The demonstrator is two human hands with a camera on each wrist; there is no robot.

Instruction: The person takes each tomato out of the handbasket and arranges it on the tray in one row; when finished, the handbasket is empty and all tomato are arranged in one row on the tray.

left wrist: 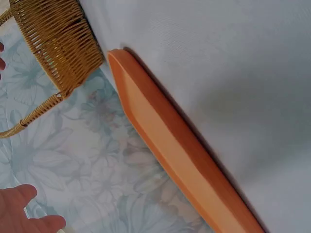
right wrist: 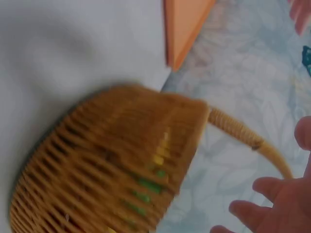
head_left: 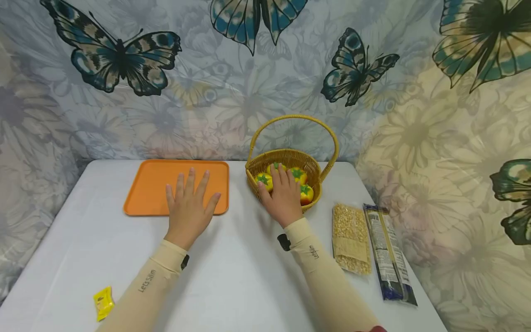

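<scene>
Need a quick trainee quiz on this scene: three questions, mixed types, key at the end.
1. Multiple choice: in the head view, which hand appears over the golden-brown wicker basket? A) left B) right C) neither
2. True or false: the small shiny yellow packet lies on the flat orange rectangular tray.
3. Fill in: in the head view, the long dark-blue-ended plastic package lies to the ____ of the clear plastic bag of pale-yellow kernels.

Key:
1: B, the right hand.
2: False; it lies on the white table.
3: right.
</scene>
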